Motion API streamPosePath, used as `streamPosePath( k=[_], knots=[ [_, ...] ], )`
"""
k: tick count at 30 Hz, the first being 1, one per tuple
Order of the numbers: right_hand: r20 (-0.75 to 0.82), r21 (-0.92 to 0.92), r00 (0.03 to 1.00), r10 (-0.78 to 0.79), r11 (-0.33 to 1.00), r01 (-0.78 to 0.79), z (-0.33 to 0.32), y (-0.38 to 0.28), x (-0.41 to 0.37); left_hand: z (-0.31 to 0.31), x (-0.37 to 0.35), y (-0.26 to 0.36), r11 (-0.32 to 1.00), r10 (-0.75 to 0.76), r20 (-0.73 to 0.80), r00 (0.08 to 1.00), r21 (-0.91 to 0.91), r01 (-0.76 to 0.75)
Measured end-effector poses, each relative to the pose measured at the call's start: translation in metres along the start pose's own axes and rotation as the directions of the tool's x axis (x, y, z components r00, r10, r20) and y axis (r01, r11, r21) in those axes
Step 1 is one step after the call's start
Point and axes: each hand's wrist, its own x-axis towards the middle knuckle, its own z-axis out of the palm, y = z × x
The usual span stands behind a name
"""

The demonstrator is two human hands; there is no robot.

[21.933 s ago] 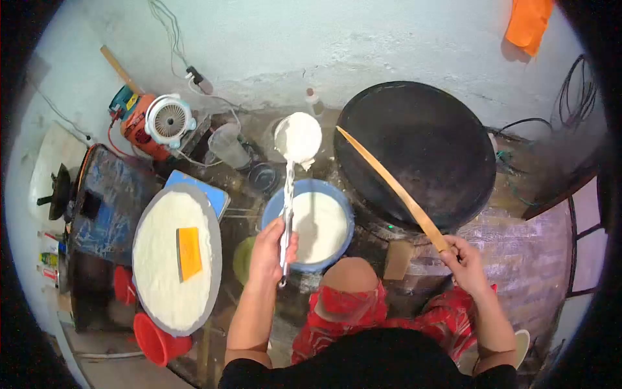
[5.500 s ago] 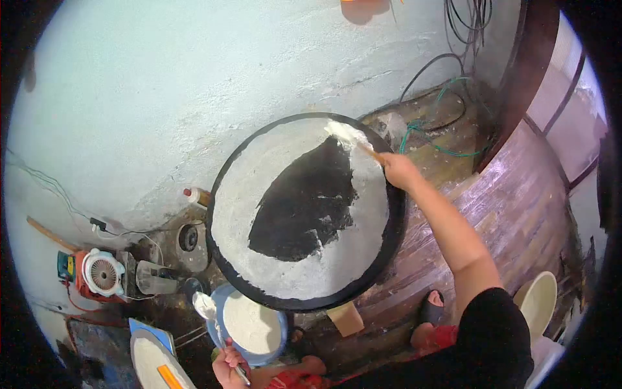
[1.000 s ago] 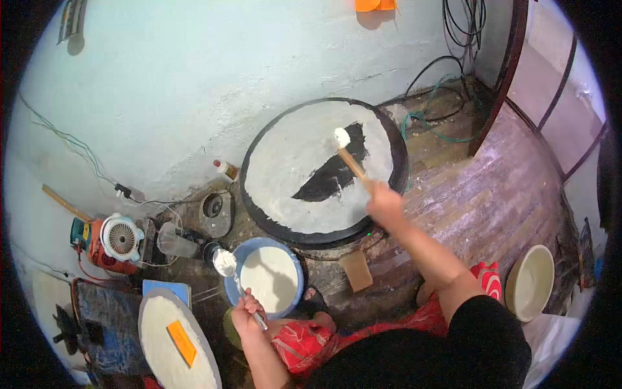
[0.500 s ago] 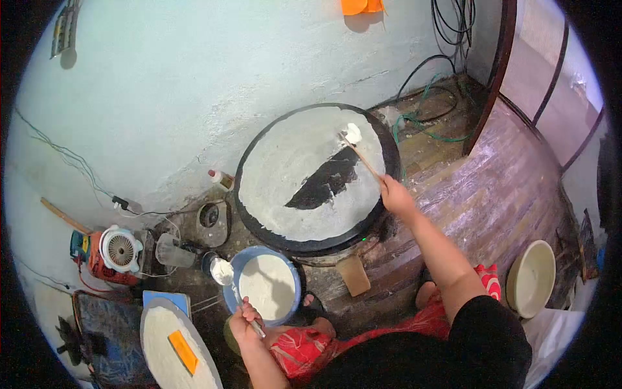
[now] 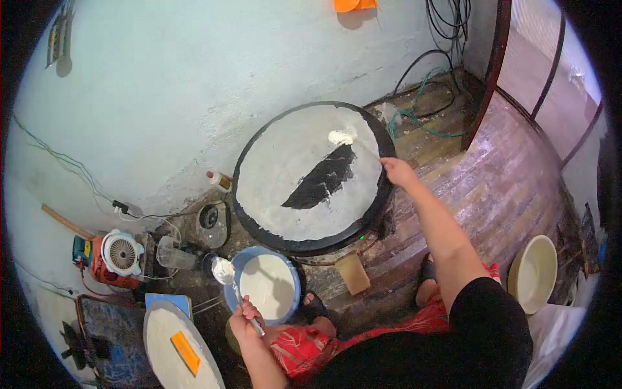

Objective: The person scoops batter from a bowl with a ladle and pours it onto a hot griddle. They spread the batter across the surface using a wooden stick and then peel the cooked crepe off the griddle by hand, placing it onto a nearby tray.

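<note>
A large round black griddle [image 5: 241, 228] carries a thin spread layer of pale batter [image 5: 278, 172], with a dark bare patch [image 5: 321, 178] in its middle. My right hand [image 5: 396, 172] is closed at the griddle's right edge on a thin wooden spreader, which is smeared by motion. Near the spreader's far end lies a thick white lump of batter [image 5: 341, 137]. Closed around a metal handle, my left hand [image 5: 246, 318] holds a ladle [image 5: 223, 271] with white batter in its bowl. The ladle hangs over the left rim of a blue bucket [image 5: 234, 266] containing batter.
At left stand an orange machine with a round white fan [image 5: 121, 253], a clear jug [image 5: 173, 254] and an oval white board with an orange strip [image 5: 186, 353]. A small bottle [image 5: 220, 180] stands by the wall. A beige basin [image 5: 532, 275] is at right; cables [image 5: 421, 123] lie behind.
My right hand has moved slightly up, and the spreader has swung to a flatter angle. The batter lump has shifted left and flattened. My left hand and ladle have barely moved.
</note>
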Motion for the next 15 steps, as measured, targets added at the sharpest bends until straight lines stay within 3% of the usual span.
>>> streamPosePath(
  k=[1, 3, 5, 6, 8, 9, 11, 13, 15],
  knots=[
    [0.016, -0.082, 0.992, -0.122, 0.989, 0.123, 0.003, -0.016, -0.007, 0.001, -0.001, -0.001, 1.0, 0.007, -0.012, 1.0, 0.024, -0.007],
    [0.102, -0.062, 0.994, -0.043, 0.997, 0.05, -0.011, -0.03, -0.024, 0.001, -0.002, -0.002, 0.999, 0.011, -0.025, 1.0, 0.046, -0.01],
    [0.229, -0.048, 0.962, -0.151, 0.985, 0.166, -0.024, -0.029, -0.032, 0.002, -0.001, 0.0, 1.0, -0.007, -0.032, 0.999, 0.028, 0.008],
    [0.227, -0.052, 0.962, -0.153, 0.984, 0.168, -0.029, -0.023, -0.034, 0.001, 0.001, 0.002, 1.0, -0.009, -0.029, 1.0, 0.025, 0.01],
    [0.081, -0.053, 0.996, 0.022, 0.998, -0.018, -0.038, -0.008, -0.041, -0.005, 0.003, 0.005, 0.999, -0.044, 0.016, 0.999, 0.008, 0.044],
    [0.083, -0.058, 0.996, 0.026, 0.998, -0.022, -0.036, -0.009, -0.045, -0.012, 0.006, 0.005, 0.999, -0.049, 0.012, 0.999, 0.005, 0.049],
    [-0.023, 0.004, 0.997, 0.069, 0.998, -0.069, -0.018, -0.019, -0.051, -0.022, 0.013, 0.009, 0.988, 0.038, 0.08, 0.996, 0.145, -0.05],
    [-0.023, 0.06, 0.99, -0.142, 0.988, 0.144, 0.019, -0.029, -0.056, -0.005, 0.007, 0.002, 0.998, 0.013, 0.054, 0.998, 0.067, -0.016],
    [0.144, -0.041, 0.981, -0.133, 0.989, 0.14, 0.02, -0.056, -0.069, 0.0, 0.003, 0.001, 0.999, -0.013, -0.025, 1.0, 0.03, 0.014]
  ],
)
